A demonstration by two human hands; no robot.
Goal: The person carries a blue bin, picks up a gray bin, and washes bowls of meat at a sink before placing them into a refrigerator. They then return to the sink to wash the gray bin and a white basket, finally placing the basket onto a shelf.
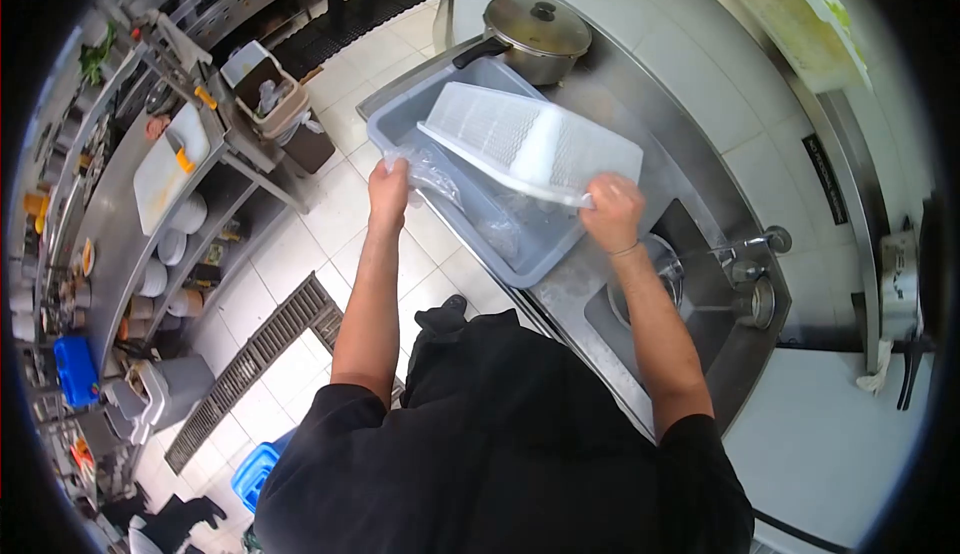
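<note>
My right hand (612,212) grips the near edge of a white perforated plastic basket (530,144), held tilted above a grey plastic tub (400,119) on the steel counter. My left hand (388,192) pinches a clear plastic bag (445,179) that hangs crumpled over the tub's near left side. The basket hides much of the tub's inside. Both arms are bare below black sleeves.
A lidded steel pot (535,34) stands behind the tub. A sink (690,294) with a tap (745,249) lies to the right. Across the tiled aisle stand a bin (275,104), a floor drain grate (255,369) and shelves with stacked bowls (170,249).
</note>
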